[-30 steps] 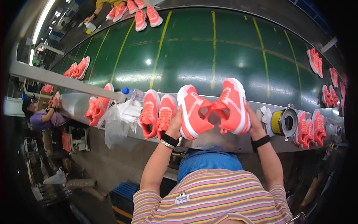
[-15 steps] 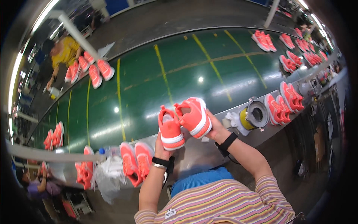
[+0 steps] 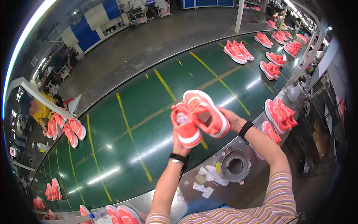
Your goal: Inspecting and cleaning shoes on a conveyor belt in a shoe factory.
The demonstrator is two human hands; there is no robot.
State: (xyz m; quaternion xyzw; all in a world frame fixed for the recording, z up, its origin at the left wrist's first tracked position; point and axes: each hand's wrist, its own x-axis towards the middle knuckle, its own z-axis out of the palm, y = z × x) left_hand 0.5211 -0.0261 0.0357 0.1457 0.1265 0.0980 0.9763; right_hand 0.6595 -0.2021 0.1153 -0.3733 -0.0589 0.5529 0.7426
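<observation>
My left hand [image 3: 179, 145] grips a coral-pink sneaker [image 3: 187, 131] with a white sole from below, near its heel. White stuffing shows inside that shoe. A matching sneaker [image 3: 220, 125] is in my right hand [image 3: 232, 119], held along its outer side near the heel. Both shoes are held up over the green conveyor belt [image 3: 149, 127], side by side and touching, with heels toward me. The right one leans so that its opening and laces face up; it partly covers the toe of the left one. Most of my fingers are hidden beneath the soles.
A round metal container [image 3: 235, 166] stands on the metal ledge beside paper scraps [image 3: 205, 179]. More coral sneakers sit on the ledge at the right [image 3: 278, 115] and on the belt at the far right [image 3: 238, 52] and left [image 3: 74, 130]. A person in yellow [image 3: 39, 110] is across the belt.
Both hands have carried the sneakers away from the ledge, farther out over the belt. The right sneaker has tipped so its opening and laces show. The head view has shifted too.
</observation>
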